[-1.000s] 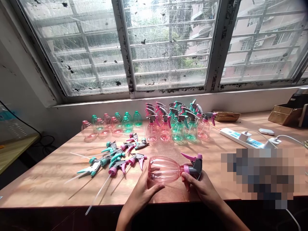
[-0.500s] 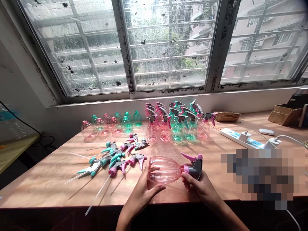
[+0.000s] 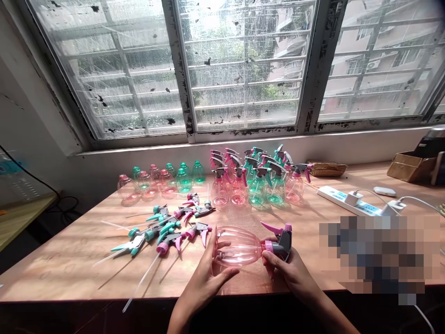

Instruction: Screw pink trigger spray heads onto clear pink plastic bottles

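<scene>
A clear pink spray bottle [image 3: 239, 246] lies on its side near the front edge of the wooden table [image 3: 69, 264]. My left hand [image 3: 205, 273] cups its round base, fingers wrapped around it. My right hand [image 3: 288, 269] grips the pink collar and grey trigger head [image 3: 281, 239] at the bottle's neck. Loose trigger heads [image 3: 163, 229] in teal and pink, with long dip tubes, lie spread out to the left.
Open pink and green bottles [image 3: 160, 178] stand at the back left. Bottles fitted with trigger heads [image 3: 257, 178] stand at the back middle. A white power strip [image 3: 351, 199] with plugs and a cardboard box [image 3: 412, 164] sit at the right. A window runs behind.
Both hands keep hold of the pink bottle. The bottle has shifted very slightly; nothing else moved.
</scene>
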Demonstrator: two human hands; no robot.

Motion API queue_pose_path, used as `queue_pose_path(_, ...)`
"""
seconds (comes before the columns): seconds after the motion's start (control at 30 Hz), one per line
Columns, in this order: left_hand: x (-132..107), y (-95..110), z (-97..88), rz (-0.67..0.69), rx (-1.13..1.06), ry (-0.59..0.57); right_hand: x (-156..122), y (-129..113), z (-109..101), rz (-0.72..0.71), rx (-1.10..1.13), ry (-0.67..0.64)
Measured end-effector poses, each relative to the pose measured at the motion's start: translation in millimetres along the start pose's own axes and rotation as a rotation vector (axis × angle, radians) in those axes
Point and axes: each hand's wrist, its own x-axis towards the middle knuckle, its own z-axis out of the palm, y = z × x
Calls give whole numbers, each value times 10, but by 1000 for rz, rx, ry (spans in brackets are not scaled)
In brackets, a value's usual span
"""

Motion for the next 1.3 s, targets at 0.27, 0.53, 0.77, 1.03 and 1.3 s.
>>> queue_pose_path(0.27,52,-48,-5,3,15,18,-4,5,-7,0,3,-1)
queue_pose_path(0.53,18,59,7,-33,46,9,-14,-17,-4,-1,3,-7)
queue_pose_path(0.77,40,75,11,-15,2,-8,3,2,-16,-1,24,-14)
queue_pose_path(1.03,42,-55,-15,-3,62,18,-16,6,5,-4,42,-23)
queue_pose_path(1.3,25,81,4,-44,57,-11,7,-12,1,5,43,-21)
